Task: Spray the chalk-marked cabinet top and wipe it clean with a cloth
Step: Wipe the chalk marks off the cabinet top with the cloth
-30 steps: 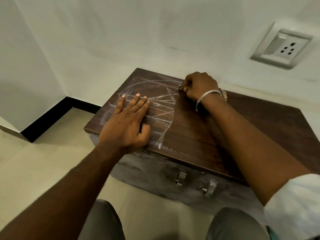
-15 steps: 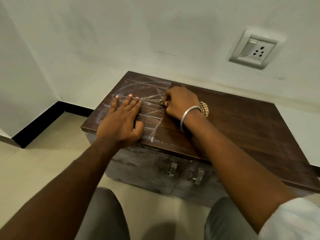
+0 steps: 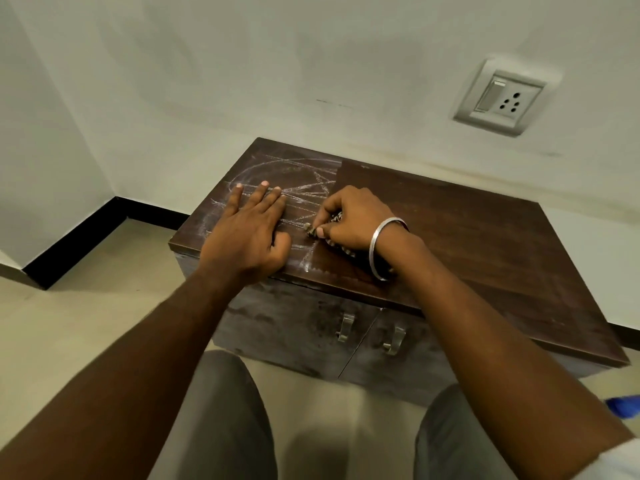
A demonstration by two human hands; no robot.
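Head view. The left hand [image 3: 246, 233] lies flat on the cabinet top [image 3: 485, 244], fingers straight and slightly spread over the chalk marks [image 3: 304, 178] that cover the top's left part. The right hand [image 3: 353, 216], a bangle [image 3: 379, 247] at its wrist, curls round a bunched patterned cloth [image 3: 341, 248] and presses it onto the top at the marks' right edge. A wall socket [image 3: 502, 98] sits above.
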